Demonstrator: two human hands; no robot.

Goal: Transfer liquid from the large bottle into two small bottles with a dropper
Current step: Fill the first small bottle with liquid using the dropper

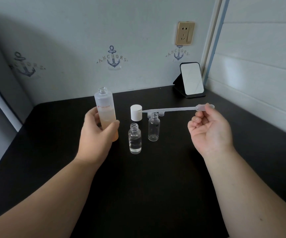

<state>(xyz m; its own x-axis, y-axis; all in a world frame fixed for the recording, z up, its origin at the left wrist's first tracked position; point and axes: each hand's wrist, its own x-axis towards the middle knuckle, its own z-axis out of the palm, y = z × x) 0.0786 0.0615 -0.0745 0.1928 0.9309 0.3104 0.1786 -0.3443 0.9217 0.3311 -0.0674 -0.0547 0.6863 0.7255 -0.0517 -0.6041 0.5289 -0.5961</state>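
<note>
My left hand (96, 133) grips the lower part of the large frosted bottle (105, 103), which stands uncapped and about half full of pale liquid. My right hand (209, 127) pinches the bulb of a clear plastic dropper (173, 109) held level in the air, its tip pointing left over the white cap (136, 112). Two small clear bottles stand open between my hands: the near one (135, 138) holds some clear liquid, the far one (154, 127) looks empty.
Two small clear caps (161, 113) lie behind the far small bottle. A standing mirror (191, 79) is at the back right corner of the black table (147, 186). Walls close the table at the back and right; a wall socket (184, 33) is above.
</note>
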